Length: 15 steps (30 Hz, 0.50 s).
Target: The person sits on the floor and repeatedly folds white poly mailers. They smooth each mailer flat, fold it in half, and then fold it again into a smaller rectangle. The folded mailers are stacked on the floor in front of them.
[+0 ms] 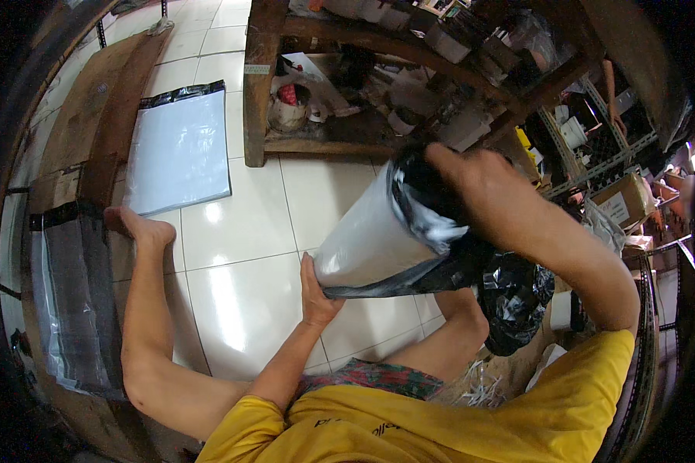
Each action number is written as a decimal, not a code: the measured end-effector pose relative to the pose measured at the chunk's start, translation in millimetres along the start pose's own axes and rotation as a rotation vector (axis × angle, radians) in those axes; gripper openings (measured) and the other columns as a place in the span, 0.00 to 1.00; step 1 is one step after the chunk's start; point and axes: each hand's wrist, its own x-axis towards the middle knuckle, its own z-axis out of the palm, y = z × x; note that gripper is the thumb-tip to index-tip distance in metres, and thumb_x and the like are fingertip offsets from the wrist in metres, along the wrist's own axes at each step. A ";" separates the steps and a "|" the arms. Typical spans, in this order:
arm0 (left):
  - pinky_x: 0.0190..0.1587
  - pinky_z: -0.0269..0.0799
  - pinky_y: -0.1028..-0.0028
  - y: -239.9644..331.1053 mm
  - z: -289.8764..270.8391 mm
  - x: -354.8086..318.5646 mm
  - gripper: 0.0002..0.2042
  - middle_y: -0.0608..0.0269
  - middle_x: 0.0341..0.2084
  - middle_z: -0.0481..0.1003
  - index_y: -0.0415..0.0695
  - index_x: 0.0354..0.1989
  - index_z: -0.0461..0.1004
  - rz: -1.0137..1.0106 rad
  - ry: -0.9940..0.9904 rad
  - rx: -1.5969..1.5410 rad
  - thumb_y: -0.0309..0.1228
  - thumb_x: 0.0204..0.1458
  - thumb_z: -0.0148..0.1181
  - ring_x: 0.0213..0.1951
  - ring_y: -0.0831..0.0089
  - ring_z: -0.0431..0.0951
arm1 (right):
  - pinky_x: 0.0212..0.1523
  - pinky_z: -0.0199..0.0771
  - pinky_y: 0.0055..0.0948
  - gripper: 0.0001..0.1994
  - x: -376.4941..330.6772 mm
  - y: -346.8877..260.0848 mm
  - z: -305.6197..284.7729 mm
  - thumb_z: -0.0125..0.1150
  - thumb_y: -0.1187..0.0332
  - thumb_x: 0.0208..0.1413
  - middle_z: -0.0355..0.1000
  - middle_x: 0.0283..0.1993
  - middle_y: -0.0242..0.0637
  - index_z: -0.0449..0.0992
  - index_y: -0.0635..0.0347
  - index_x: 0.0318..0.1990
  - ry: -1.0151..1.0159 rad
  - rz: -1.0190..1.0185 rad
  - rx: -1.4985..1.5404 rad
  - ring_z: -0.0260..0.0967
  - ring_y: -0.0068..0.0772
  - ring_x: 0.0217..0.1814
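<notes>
A rolled or curved bundle of glossy plastic mailer bags (pixel 374 228), white on one side and black on the other, is held up in front of me above the tiled floor. My left hand (pixel 319 297) grips its lower left end, thumb up along the white side; some fingers are hidden behind it. At the upper right end, my right hand (pixel 471 181) is closed on the black, crumpled edge, its fingertips partly hidden. A neat flat stack of white mailer bags (pixel 181 150) with a black top strip lies on the floor at the far left.
Grey and black plastic bags (pixel 73 297) lie over wooden boards (pixel 93 108) along the left. A wooden shelf (pixel 255 85) crowded with odds and ends stands ahead. Crumpled black plastic (pixel 513 301) and paper shreds (pixel 479 386) are at my right. Metal racks (pixel 575 158) rise beyond.
</notes>
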 end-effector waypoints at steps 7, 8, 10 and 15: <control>0.71 0.56 0.53 9.4 -3.7 2.4 0.60 0.27 0.69 0.49 0.33 0.73 0.40 -0.070 -0.034 -0.043 0.35 0.36 0.80 0.69 0.34 0.55 | 0.44 0.76 0.56 0.25 0.3 -0.2 16.8 0.67 0.69 0.50 0.77 0.37 0.58 0.62 0.66 0.53 0.083 -0.208 0.115 0.75 0.68 0.43; 0.71 0.56 0.53 5.5 -1.4 2.5 0.60 0.27 0.69 0.49 0.33 0.73 0.39 -0.054 -0.016 -0.025 0.35 0.36 0.80 0.69 0.34 0.54 | 0.44 0.76 0.56 0.22 5.8 5.5 11.2 0.65 0.68 0.52 0.77 0.38 0.56 0.63 0.65 0.52 0.220 -0.377 0.072 0.75 0.69 0.42; 0.71 0.56 0.53 3.3 -0.9 3.9 0.61 0.27 0.69 0.49 0.33 0.73 0.39 -0.047 -0.004 -0.005 0.35 0.36 0.81 0.69 0.34 0.54 | 0.43 0.74 0.54 0.22 7.9 -0.1 3.3 0.64 0.71 0.53 0.74 0.42 0.55 0.62 0.63 0.53 -0.010 -0.279 0.119 0.73 0.66 0.45; 0.72 0.54 0.52 14.1 -6.3 6.5 0.61 0.27 0.69 0.49 0.33 0.73 0.39 -0.122 -0.035 -0.045 0.35 0.36 0.80 0.70 0.33 0.54 | 0.49 0.77 0.47 0.15 2.3 -1.1 -10.6 0.59 0.74 0.50 0.72 0.46 0.46 0.72 0.55 0.48 0.038 -0.600 0.008 0.74 0.58 0.51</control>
